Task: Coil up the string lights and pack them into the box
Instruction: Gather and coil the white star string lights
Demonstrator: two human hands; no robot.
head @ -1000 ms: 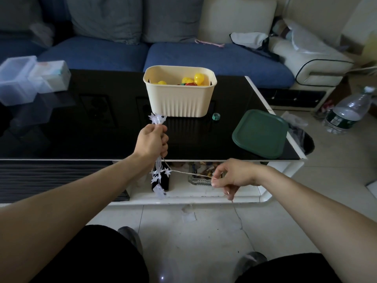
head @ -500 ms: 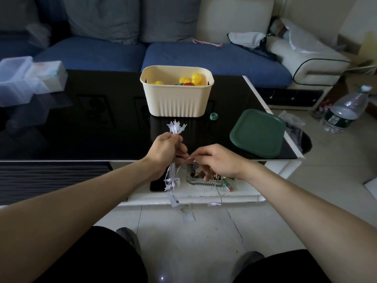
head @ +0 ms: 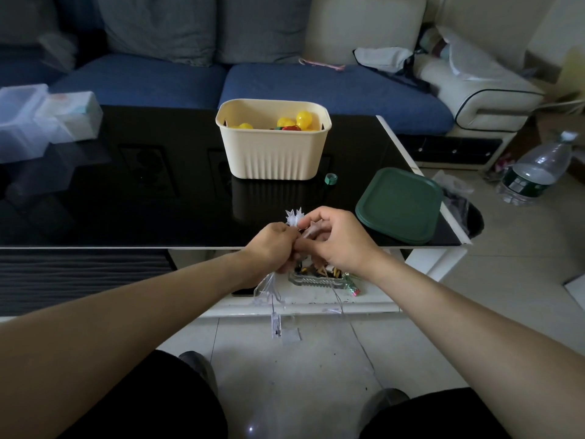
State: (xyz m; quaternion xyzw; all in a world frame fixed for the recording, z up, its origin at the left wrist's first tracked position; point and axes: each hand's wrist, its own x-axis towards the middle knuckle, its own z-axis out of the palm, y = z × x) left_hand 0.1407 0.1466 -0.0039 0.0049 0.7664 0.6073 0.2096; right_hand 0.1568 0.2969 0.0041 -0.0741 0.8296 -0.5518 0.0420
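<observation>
The string lights (head: 292,218) are gathered into a bundle just in front of the box (head: 273,144), over the near edge of the table (head: 126,198). The bundle is gripped in the left hand (head: 272,245), whose fingers are curled round it, with white star tips showing above the fist and loose loops and a small clear tag hanging below. A star of the strand is pinched by the right hand (head: 335,239), which is pressed against the left; a thin wire (head: 340,299) trails from it down toward the floor.

The step in hand is judged to be the laying of another loop into the bundle. It is best done if each new turn is tucked under the left thumb before the right hand is let go, and if the loops are kept even in length, so that the stars are not snagged on one another. The trailing wire should be drawn up with gentle tension only.

The box, behind the hands, is already partly filled with yellow balls (head: 304,118), so room for the coil may be short. To the right of the box a green lid (head: 399,204) and a small green roll (head: 331,179) lie on the table. To the left of the box stand clear plastic containers (head: 47,118). Below the hands, a glass tray (head: 319,278) sits on the lower shelf, where the hanging wire could catch.
</observation>
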